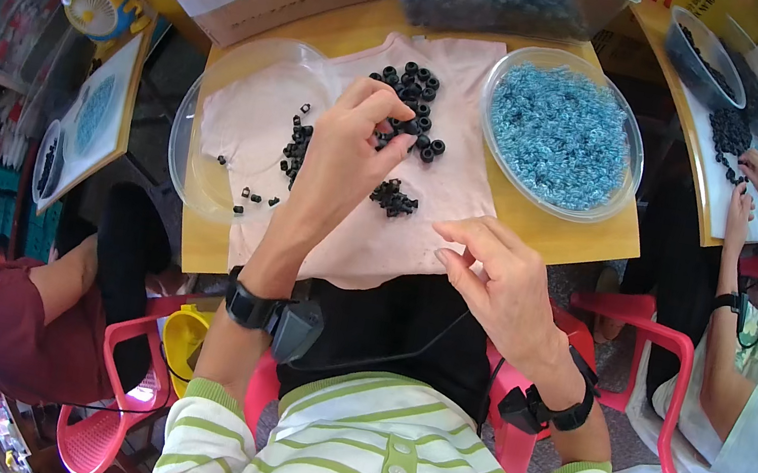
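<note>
In the head view, a pale pink cloth [472,102] covers part of a yellow worktop [600,235]. The person's left hand [352,137] reaches over a cluster of round black pieces [412,69] on the cloth; its thumb and forefinger nearly close around one, though whether they grip it cannot be told. The right hand [504,278] hovers near the cloth's lower right edge, fingers curled, with a narrow gap between thumb and forefinger. Smaller black parts [395,201] lie between the hands. Blue translucent pieces [562,132] fill a round tub at right.
</note>
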Demonstrator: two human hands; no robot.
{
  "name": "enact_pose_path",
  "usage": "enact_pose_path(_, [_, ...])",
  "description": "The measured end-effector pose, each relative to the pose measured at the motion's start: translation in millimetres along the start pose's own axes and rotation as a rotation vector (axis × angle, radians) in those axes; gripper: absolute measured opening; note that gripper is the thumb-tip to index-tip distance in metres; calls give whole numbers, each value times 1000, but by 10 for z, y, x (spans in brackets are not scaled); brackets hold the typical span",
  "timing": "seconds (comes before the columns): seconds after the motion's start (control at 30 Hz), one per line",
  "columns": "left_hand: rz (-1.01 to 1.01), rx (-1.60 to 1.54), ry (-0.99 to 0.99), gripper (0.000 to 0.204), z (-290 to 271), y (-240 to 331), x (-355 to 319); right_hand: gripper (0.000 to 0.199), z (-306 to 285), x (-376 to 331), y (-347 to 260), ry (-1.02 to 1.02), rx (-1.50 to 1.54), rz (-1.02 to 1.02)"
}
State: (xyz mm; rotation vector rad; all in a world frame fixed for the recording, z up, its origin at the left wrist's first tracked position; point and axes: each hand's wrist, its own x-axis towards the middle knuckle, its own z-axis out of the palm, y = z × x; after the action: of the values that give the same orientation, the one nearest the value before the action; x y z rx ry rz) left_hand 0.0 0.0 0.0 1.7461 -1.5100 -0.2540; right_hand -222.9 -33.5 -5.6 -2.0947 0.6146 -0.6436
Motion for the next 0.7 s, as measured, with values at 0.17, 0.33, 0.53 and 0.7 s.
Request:
enact_pose_path(0.17, [-127, -779, 115, 23, 77, 65, -460, 18, 48, 166, 2, 24, -26, -76])
enact_pose_path(0.33, [-191, -888, 137, 20, 314, 2, -972, 12, 120, 372, 116, 35, -95, -83])
enact_pose_path(0.53, [-274, -901, 78, 23, 349, -47, -1037, 7, 280, 707, 191, -29, -210, -146])
enact_pose_path(0.7, [-305, -1003, 156, 23, 335, -38, -1043, 7, 432, 831, 160, -49, -281, -204])
